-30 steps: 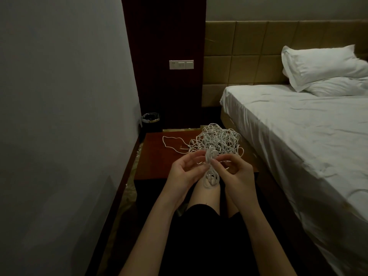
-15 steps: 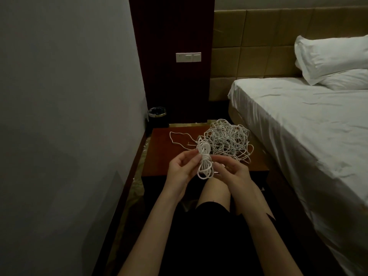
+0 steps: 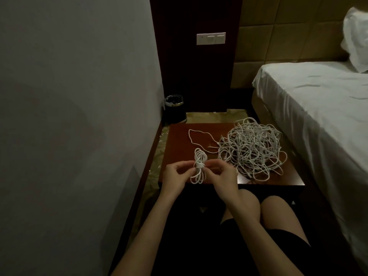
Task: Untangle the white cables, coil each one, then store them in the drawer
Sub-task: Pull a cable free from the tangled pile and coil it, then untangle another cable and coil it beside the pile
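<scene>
Both hands, left hand (image 3: 175, 174) and right hand (image 3: 223, 176), now pinched one coiled cable (image 3: 199, 168) clear of the tangle (image 3: 253, 148) at two o'clock; storing came next.

left hand (image 3: 176, 174), right hand (image 3: 223, 176) (both pinching), forearms converging

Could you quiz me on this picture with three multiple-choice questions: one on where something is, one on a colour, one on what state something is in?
1. Where is the tangled pile of cables?
A. on the bed
B. on the wooden table
C. on the floor

2. What colour is the bin?
A. black
B. white
C. red

3. How is the coiled cable being kept?
A. lying loose
B. hanging from the wall
C. held by both hands

Answers: B, the pile rests on the wooden table by the bed. A, it looks black against the wall. C, the left hand and right hand pinch its middle.
</scene>
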The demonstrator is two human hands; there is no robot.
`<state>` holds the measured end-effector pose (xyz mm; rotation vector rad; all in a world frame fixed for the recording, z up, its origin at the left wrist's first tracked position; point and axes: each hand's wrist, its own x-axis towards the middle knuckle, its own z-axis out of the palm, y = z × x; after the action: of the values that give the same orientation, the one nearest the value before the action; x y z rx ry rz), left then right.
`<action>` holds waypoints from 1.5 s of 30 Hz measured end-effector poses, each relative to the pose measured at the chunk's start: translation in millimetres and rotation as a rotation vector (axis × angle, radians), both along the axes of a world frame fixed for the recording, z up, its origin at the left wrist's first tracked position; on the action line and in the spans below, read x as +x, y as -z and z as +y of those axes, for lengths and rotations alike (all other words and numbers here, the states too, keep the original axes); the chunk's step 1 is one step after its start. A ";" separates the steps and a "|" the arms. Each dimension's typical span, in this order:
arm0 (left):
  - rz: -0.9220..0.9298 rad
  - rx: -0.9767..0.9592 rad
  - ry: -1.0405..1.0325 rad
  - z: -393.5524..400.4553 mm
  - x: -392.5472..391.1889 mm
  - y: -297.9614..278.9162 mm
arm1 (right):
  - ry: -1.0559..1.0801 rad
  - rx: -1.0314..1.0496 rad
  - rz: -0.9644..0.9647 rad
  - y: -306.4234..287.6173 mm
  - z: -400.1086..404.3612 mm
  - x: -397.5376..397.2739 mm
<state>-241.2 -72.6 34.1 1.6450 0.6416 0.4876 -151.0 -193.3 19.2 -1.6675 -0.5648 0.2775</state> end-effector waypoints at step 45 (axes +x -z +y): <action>0.396 0.240 0.207 -3.4 165.5 46.9 | 0.098 -0.411 0.012 22.1 -22.9 167.2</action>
<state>-75.7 -76.0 -12.7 2.0357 0.7104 0.0862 16.2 -216.2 -2.9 -2.0824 -0.4334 0.3478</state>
